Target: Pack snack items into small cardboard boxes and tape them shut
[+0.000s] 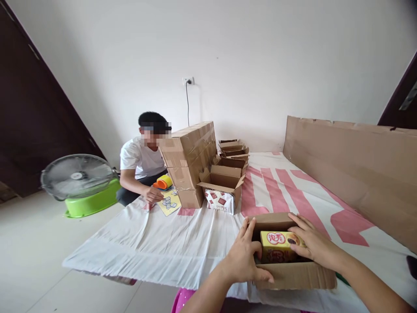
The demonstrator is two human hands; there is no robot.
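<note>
An open cardboard box [295, 278] sits at the near edge of the cloth-covered surface. Inside it lies a yellow snack carton [276, 250] with red lettering. My left hand [244, 256] grips the left end of the cardboard box, fingers along its far corner and thumb on the near flap. Over the right end is my right hand [309, 239], its fingers on the far rim and its thumb against the snack carton. That hand covers the carton's right part.
Taped cartons [192, 165] are stacked mid-table beside a row of open boxes [224, 178]; a white snack bag [220, 202] leans on the nearest. Across the surface, a seated person [143, 161] reaches toward a yellow sheet [169, 204]. A cardboard panel [352, 165] stands right; a fan [78, 176] stands left.
</note>
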